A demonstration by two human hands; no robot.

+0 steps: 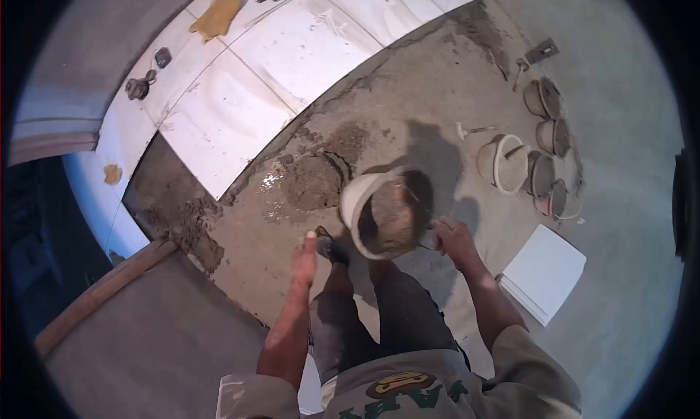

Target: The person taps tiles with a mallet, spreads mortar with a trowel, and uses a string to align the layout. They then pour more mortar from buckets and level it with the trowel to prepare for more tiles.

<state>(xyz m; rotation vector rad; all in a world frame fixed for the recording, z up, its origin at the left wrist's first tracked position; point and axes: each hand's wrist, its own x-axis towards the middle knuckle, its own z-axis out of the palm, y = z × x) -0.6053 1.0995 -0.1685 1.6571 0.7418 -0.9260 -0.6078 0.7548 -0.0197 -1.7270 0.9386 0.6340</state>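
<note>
One camera does all the looking from where I stand — it rides on the person's head and faces forward and steeply down. The shirt (408, 382) and shorts (408, 310) come in at the bottom edge, seen from above, so they sit closest under the lens. Both forearms reach up the view from there, with the left hand (304, 261) and right hand (453, 238) around the middle, fairly near. The floor (364, 120) spreads beyond, and the laid white tiles (292, 47) lie farther off, toward the top left. The lens is very wide — straight edges bow, and a round dark border closes in the corners.
</note>
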